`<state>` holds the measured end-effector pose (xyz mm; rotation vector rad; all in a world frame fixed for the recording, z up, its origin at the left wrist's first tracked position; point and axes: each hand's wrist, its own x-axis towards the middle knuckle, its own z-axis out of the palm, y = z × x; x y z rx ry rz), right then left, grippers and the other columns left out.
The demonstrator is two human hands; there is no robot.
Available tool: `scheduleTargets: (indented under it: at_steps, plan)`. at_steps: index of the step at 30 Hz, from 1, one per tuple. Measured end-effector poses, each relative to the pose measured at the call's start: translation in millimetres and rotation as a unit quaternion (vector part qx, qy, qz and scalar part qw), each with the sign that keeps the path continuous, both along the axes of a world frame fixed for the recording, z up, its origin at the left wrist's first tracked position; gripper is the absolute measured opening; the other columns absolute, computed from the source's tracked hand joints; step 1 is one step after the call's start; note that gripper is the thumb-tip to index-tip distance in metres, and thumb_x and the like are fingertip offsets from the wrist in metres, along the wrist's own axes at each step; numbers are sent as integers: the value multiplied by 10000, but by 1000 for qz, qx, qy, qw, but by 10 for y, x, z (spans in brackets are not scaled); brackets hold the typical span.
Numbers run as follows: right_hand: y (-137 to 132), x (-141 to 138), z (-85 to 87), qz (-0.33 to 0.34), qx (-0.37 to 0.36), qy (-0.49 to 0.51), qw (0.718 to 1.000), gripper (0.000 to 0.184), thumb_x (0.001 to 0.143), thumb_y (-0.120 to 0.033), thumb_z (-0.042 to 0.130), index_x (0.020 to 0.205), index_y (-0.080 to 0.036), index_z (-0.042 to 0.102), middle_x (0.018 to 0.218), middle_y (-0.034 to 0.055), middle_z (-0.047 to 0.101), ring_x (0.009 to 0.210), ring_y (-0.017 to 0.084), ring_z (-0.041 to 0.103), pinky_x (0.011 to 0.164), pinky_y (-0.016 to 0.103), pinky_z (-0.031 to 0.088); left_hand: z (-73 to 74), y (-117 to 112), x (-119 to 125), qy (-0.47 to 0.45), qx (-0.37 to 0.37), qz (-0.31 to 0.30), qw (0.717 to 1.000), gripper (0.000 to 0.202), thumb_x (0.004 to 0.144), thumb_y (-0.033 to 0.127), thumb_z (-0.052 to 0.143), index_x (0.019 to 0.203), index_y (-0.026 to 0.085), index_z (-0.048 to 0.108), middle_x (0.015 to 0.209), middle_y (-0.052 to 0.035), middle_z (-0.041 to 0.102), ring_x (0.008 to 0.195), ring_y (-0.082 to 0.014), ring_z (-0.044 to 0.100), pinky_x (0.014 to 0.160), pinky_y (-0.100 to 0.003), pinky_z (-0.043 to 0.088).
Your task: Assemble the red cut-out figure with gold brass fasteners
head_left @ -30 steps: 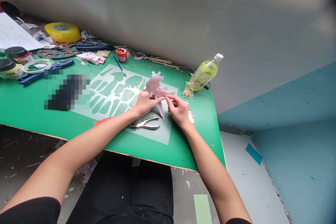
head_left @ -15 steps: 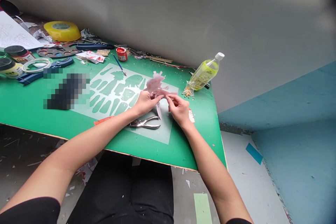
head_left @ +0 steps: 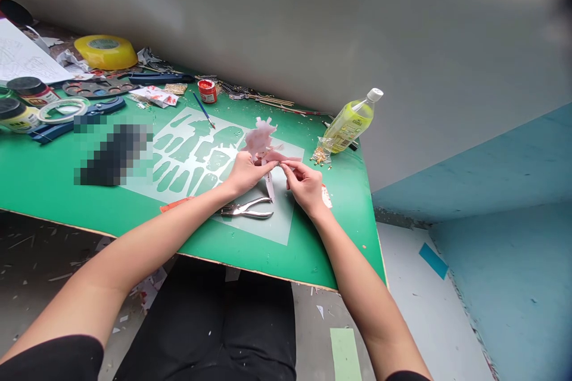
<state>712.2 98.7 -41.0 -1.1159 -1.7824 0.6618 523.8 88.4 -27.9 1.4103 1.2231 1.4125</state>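
A pinkish, translucent cut-out figure (head_left: pixel 259 138) of several jointed pieces is held up over the table. My left hand (head_left: pixel 246 175) is closed on its lower part, the thumb reaching right. Close by, my right hand (head_left: pixel 305 183) pinches at the figure's right-hand piece; whatever small thing lies between those fingertips is too small to make out. One narrow strip of the figure hangs down between the hands. Below them, metal hole-punch pliers (head_left: pixel 248 208) lie on a white sheet with cut-out shapes (head_left: pixel 179 125), partly behind my left forearm.
On the green table (head_left: pixel 205 244), a bottle of yellow-green drink (head_left: pixel 353 122) leans at the right beside a small bag of gold bits (head_left: pixel 320 155). Farther back are a red paint jar (head_left: pixel 207 91), a paintbrush (head_left: pixel 204 111), a yellow tape roll (head_left: pixel 106 52) and several jars.
The upper part of the figure has tilted slightly left and up. Both hands stay almost in place, still closed at the figure.
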Motion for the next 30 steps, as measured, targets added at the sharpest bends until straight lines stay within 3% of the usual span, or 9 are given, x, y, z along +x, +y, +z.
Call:
scheduleTargets:
  at_steps: [3, 7, 10, 13, 19, 24, 30]
  plan:
    - [-6, -14, -33, 2, 8, -7, 1000, 322, 976, -477, 652, 1030, -208, 820, 803, 56, 789, 574, 161, 628, 567, 299, 501, 1, 11, -8, -6, 0, -4, 1000, 295, 757, 416, 818, 688, 176, 661, 607, 10, 560, 583, -130, 481, 535, -277, 366]
    - [-10, 1, -16, -2, 37, -26, 999, 307, 994, -463, 644, 1087, -219, 807, 922, 66, 817, 576, 148, 636, 598, 297, 514, 29, 5, -12, -13, -10, -9, 1000, 278, 757, 398, 835, 721, 158, 700, 626, -7, 630, 588, -142, 549, 552, -276, 421]
    - [14, 67, 26, 12, 56, -87, 995, 291, 1010, -431, 644, 1191, -258, 792, 974, 48, 831, 617, 147, 666, 639, 288, 522, 31, 18, -24, -24, -23, -26, 999, 244, 750, 367, 852, 768, 151, 740, 701, -36, 712, 656, -178, 639, 600, -285, 491]
    - [62, 156, 48, 51, 91, -168, 980, 222, 1016, -377, 655, 1161, -308, 808, 1041, 28, 841, 711, 163, 723, 689, 288, 526, 6, 49, -48, -27, -46, -49, 997, 234, 720, 341, 889, 792, 156, 764, 754, -61, 757, 730, -220, 696, 641, -306, 539]
    - [115, 238, 36, 38, 168, -243, 955, 240, 1050, -350, 598, 1073, -268, 822, 863, 29, 833, 671, 166, 723, 636, 271, 457, 6, 72, -64, -54, -106, -98, 988, 294, 703, 358, 908, 825, 133, 765, 841, -91, 789, 782, -224, 725, 684, -316, 560]
    - [96, 216, 56, 49, 165, -292, 941, 238, 1057, -357, 585, 1116, -278, 801, 852, 27, 828, 662, 157, 703, 622, 261, 422, 17, 67, -60, -105, -138, -132, 976, 250, 707, 261, 897, 881, 128, 775, 918, -111, 815, 838, -225, 750, 735, -320, 593]
    - [63, 171, 63, 16, 165, -257, 952, 256, 1049, -407, 581, 1024, -234, 767, 685, 16, 743, 564, 147, 624, 593, 272, 387, -3, 53, -30, -194, -195, -155, 949, 305, 742, 226, 897, 985, 116, 750, 998, -151, 807, 852, -206, 765, 783, -329, 614]
